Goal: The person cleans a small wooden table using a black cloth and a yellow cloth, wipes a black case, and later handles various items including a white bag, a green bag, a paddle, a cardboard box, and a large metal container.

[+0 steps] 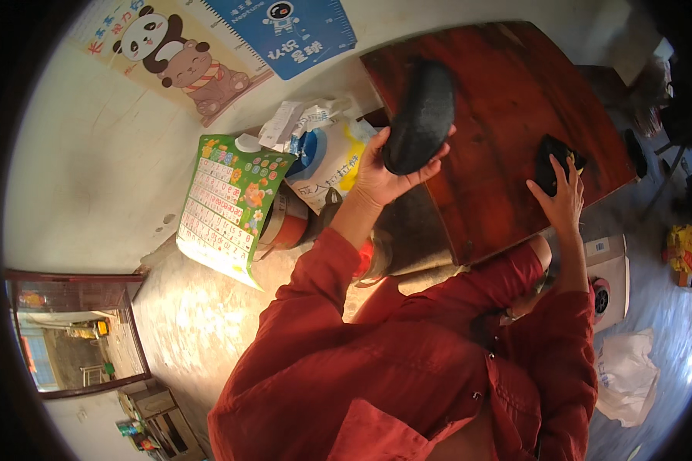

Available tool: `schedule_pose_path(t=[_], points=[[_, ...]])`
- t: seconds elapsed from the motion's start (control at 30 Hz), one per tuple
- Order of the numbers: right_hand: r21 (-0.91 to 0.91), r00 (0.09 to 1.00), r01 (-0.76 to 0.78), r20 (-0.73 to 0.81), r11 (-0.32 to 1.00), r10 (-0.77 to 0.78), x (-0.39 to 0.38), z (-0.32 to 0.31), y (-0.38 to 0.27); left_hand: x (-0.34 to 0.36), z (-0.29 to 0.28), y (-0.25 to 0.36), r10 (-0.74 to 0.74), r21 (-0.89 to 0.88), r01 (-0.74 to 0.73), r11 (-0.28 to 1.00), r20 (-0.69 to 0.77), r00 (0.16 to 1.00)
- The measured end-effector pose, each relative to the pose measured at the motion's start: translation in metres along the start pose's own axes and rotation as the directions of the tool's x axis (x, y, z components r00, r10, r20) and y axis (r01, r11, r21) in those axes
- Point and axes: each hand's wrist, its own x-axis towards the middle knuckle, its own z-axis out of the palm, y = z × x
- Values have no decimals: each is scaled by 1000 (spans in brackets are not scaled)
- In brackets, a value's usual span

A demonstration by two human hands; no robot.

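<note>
My left hand point(407, 170) is raised over the left part of a reddish-brown wooden table point(507, 115). It grips a long black shoe point(423, 111) near its lower end, thumb on one side and fingers on the other. The shoe is tilted up and slightly blurred. On the right, my right hand point(563, 192) rests with fingers stretched and spread over a crumpled black cloth-like item point(547, 165) at the table's edge. A little yellow shows beside those fingers; what it belongs to is too small to tell.
A green illustrated chart point(227, 207) leans left of the table, beside a white package point(327, 165) and a bucket point(288, 223). On the floor at right are a cardboard box point(611, 265), a white plastic bag point(630, 376) and a yellow-red package point(686, 247). Posters point(184, 58) cover the wall.
</note>
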Motion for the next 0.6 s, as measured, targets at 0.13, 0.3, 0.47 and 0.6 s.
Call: schedule_pose_path(t=[0.13, 0.3, 0.47, 0.6], points=[[16, 981, -48, 187, 999, 44, 14, -12, 2, 12, -10, 16, 564, 734, -204, 648, -282, 776], [-31, 998, 50, -34, 998, -51, 21, 2, 10, 89, -94, 48, 677, 960, 8, -280, 191, 711], [82, 999, 38, -18, 996, -36, 37, 11, 34, 124, -141, 76, 441, 772, -30, -635, 395, 806], [-125, 957, -209, -229, 970, 177, 88, 25, 109, 132, -148, 82, 348, 764, -74, -641, 375, 859]])
